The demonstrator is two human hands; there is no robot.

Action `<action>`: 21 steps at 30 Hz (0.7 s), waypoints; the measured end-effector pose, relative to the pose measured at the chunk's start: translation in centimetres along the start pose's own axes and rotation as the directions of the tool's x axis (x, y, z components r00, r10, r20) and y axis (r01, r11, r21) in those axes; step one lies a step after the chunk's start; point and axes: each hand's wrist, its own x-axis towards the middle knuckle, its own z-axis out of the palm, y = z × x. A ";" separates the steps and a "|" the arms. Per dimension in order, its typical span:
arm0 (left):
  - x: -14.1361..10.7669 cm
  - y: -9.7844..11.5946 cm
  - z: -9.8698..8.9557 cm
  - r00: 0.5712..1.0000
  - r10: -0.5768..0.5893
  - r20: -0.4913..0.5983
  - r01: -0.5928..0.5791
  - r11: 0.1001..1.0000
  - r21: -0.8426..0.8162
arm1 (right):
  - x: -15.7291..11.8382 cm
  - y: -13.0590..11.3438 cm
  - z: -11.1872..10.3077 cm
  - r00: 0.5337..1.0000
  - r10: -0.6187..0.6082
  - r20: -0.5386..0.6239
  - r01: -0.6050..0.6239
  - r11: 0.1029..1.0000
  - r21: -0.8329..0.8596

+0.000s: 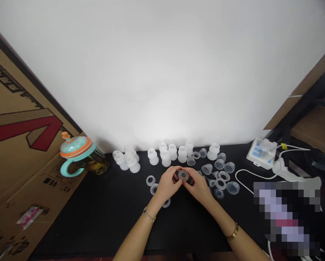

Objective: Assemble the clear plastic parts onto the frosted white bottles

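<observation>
My left hand and my right hand meet at the middle of the table, fingertips pinching a translucent bottle collar ring between them. Something small and clear, perhaps a nipple, shows in its centre. Several loose rings lie beside and partly under my left hand. Right of my right hand are more rings, clear dome caps and small clear nipples. Beyond the hands stand several small white bottles without tops. Farther left, a group of white bottles carries clear tops.
A lidded drink jug with a turquoise handle stands at the left by a large cardboard box. At the right are a white power strip, a white cable and a pixelated item. A white wall rises behind the black table.
</observation>
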 end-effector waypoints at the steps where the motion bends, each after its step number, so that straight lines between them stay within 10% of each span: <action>1: 0.0 0.0 0.0 1.000 -0.005 -0.002 0.005 1.000 -0.003 | 0.0 0.0 0.0 1.000 0.002 0.000 -0.002 1.000 0.005; 21: 0.4 -0.6 -0.2 0.982 -0.180 -0.058 0.158 0.948 -0.275 | 0.5 0.2 -0.5 0.968 0.247 0.051 -0.251 0.928 0.275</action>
